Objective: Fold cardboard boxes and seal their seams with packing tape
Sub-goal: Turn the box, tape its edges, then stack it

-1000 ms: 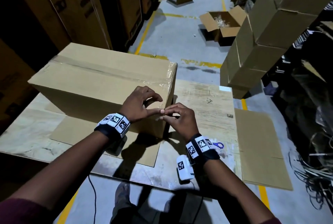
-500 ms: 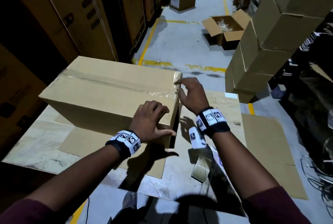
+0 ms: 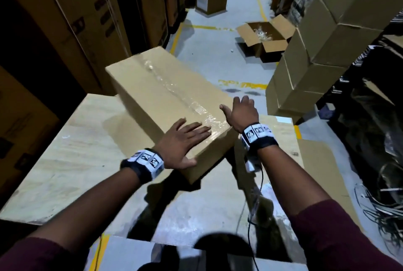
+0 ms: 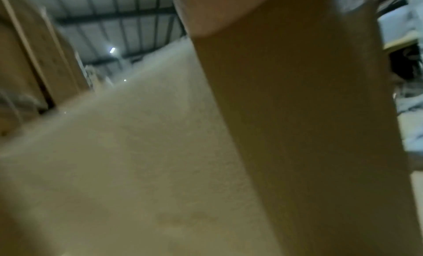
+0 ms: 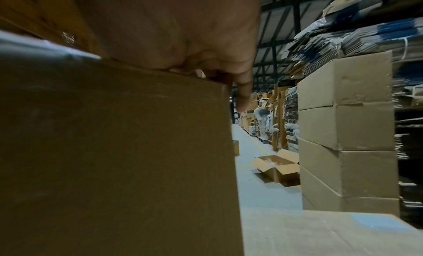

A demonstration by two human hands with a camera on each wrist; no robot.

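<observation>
Since the earlier frame, box has swung end-on upon the surface. Left hand lies flat near its taped seam; right hand spread at its right edge. Seam sealed; next, probably set it aside.

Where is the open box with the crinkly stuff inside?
In the head view, the open box sits on the floor far ahead, right of centre, just left of the tall stack of boxes.
</observation>
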